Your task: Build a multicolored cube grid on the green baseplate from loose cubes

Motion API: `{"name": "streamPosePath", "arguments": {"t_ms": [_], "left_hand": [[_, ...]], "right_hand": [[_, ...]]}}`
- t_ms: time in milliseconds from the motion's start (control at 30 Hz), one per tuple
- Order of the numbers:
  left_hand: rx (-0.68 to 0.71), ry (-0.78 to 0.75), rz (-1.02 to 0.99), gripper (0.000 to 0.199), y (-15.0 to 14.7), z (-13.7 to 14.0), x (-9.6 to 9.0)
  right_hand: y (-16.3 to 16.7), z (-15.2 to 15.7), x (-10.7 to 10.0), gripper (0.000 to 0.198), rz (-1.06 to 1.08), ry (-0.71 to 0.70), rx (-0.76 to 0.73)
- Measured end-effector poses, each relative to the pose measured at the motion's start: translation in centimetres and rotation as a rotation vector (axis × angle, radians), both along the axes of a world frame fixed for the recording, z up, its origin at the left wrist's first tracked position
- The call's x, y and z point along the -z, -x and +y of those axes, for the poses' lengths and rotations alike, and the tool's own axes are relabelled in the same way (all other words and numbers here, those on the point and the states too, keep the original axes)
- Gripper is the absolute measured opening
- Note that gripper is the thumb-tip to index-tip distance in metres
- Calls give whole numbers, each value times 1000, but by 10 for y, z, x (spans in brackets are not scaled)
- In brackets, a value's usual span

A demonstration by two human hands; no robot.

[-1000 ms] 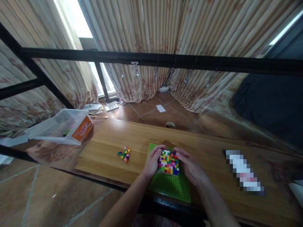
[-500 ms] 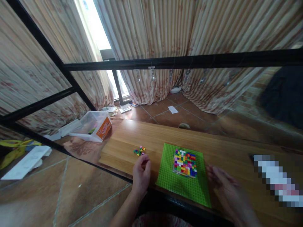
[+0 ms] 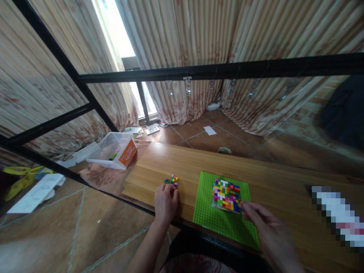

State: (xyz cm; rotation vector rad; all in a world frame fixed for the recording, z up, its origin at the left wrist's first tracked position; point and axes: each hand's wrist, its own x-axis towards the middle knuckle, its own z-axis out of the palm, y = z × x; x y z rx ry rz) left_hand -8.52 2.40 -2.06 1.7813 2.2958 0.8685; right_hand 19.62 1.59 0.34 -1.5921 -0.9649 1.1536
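1. At the far left, a yellow item (image 3: pixel 21 182) is lying on the tiled floor (image 3: pixel 51 231), with a white panel (image 3: pixel 34 194) resting beside it.
2. A clear plastic box (image 3: pixel 104 163) with an orange label (image 3: pixel 128 152) is standing just beyond the left end of the worktop (image 3: pixel 153 161), and a few small coloured things are showing inside it.
3. The left hand (image 3: pixel 165 203) is reaching over the left part of the worktop, its fingers curling down at the near edge of the loose bricks (image 3: pixel 174 177); whether it is gripping one is hidden by the fingers.
4. Those loose bricks, of several colours, are lying in a small scattered cluster, apart from the baseplate.
5. The green baseplate (image 3: pixel 202 204) is lying flat near the middle of the worktop, well to the right of the cluster.
6. The multicoloured brick block (image 3: pixel 226 194) is sitting on the baseplate, with green studs showing around it.
7. The right hand (image 3: pixel 267 223) is bringing thumb and forefinger together at the block's near right corner; whether they are pinching a brick or only touching the block is too small to tell.
8. Farther right, a pixelated item (image 3: pixel 338 216) is lying on the worktop.
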Motion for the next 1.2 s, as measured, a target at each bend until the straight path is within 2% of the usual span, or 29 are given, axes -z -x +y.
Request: {"name": "streamPosePath", "arguments": {"t_ms": [100, 200, 333, 400, 467, 700, 900, 1033, 1100, 1200], "left_hand": [[25, -26, -182, 11, 0, -3, -2], [98, -13, -585, 14, -11, -10, -14], [280, 196, -1145, 19, -43, -21, -36], [354, 291, -1323, 19, -59, -25, -44], [406, 335, -1418, 19, -71, -27, -48], [456, 400, -1486, 21, -95, -17, -45], [468, 366, -1394, 21, -112, -8, -59], [385, 236, -1293, 24, -108, 6, -59], [294, 135, -1242, 25, -103, 16, -52], [196, 33, -1194, 26, -95, 34, -35]], "right_hand": [[2, -2, -4, 35, -58, -27, -10], [14, -7, -13, 33, -94, -83, -83], [39, -17, -25, 27, -103, -201, -311], [47, -21, -30, 25, -125, -252, -432], [50, -23, -33, 25, -128, -291, -495], [34, -19, -35, 18, -101, -329, -423], [21, -13, -36, 19, -202, -326, -362], [6, 10, -29, 21, -319, -397, -244], [-1, 27, -24, 22, -371, -415, -193], [-6, 51, -18, 19, -433, -420, -198]]}}
